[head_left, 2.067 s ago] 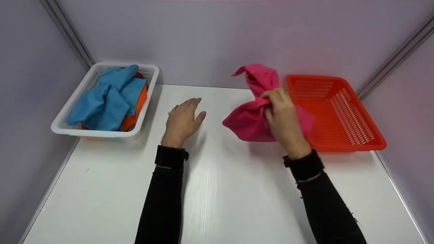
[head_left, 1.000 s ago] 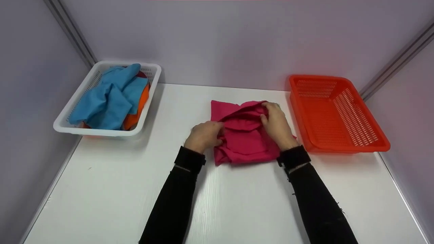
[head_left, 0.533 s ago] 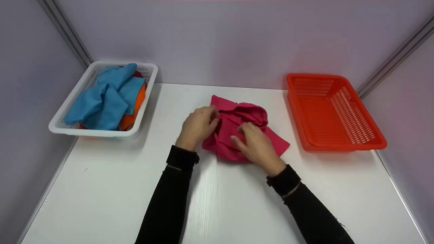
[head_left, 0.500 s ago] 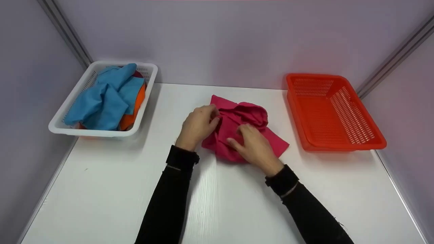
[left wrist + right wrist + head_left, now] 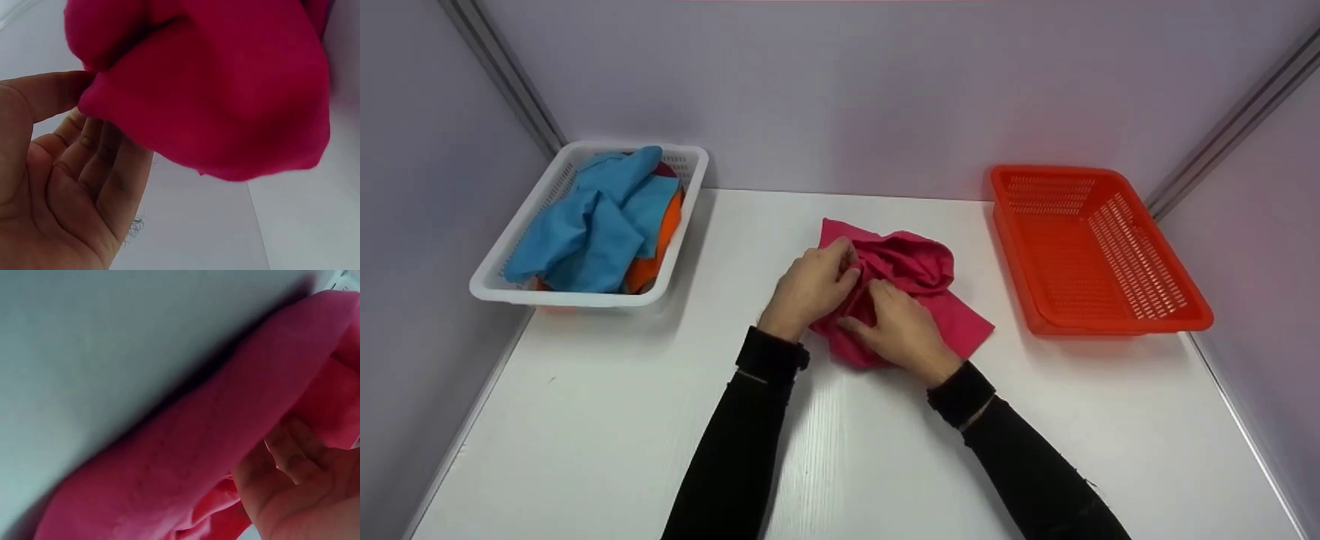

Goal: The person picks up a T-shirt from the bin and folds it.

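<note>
A crumpled pink cloth (image 5: 919,262) lies bunched on the white table in the head view. At its left side my left hand (image 5: 812,286) pinches an edge; the left wrist view shows the thumb (image 5: 53,93) against the fabric and the fingers behind it. My right hand (image 5: 905,328) is on the near middle of the cloth, thumb and fingers bent around a fold. In the right wrist view, a thick pink fold (image 5: 185,433) runs diagonally and hides the fingertips of that hand (image 5: 306,481).
A white basket (image 5: 577,298) at the back left holds blue cloth (image 5: 600,225), orange cloth (image 5: 660,247) and a bit of dark red. To the right stands a red basket (image 5: 1102,255) with a bare bottom. Pale walls enclose the table (image 5: 607,420) at the back and sides.
The pink cloth came down from the air beside the red basket onto the table. My left hand moved right to its edge; the right hand shifted left and nearer, and the two hands are now closer together.
</note>
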{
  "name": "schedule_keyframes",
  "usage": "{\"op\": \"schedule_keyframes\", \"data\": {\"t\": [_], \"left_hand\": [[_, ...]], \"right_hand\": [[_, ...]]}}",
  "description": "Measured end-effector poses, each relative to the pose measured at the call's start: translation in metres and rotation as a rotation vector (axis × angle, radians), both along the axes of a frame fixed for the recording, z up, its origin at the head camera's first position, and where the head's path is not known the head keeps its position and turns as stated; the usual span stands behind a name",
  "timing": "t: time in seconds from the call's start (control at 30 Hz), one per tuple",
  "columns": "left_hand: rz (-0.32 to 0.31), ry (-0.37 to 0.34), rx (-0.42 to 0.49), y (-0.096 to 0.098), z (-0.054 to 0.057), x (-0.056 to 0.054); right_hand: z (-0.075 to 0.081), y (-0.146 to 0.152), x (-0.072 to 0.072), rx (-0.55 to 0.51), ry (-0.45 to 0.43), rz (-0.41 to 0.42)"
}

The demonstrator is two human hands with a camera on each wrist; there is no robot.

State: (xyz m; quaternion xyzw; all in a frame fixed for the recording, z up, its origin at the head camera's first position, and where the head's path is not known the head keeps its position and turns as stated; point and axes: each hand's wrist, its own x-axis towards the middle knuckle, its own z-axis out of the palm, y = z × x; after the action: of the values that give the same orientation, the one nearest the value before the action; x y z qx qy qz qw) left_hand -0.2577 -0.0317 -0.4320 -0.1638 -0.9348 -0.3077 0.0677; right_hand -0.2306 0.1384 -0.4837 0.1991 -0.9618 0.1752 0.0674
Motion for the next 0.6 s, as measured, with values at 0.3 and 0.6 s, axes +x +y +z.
{"op": "schedule_keyframes", "data": {"t": [0.3, 0.6], "left_hand": [[0.026, -0.041, 0.040, -0.019, 0.006, 0.000], [0.121, -0.030, 0.018, -0.101, 0.031, -0.012]], "right_hand": [[0.031, 0.026, -0.018, -0.193, 0.079, -0.039], [0.074, 0.083, -0.041, -0.229, 0.118, -0.223]]}}
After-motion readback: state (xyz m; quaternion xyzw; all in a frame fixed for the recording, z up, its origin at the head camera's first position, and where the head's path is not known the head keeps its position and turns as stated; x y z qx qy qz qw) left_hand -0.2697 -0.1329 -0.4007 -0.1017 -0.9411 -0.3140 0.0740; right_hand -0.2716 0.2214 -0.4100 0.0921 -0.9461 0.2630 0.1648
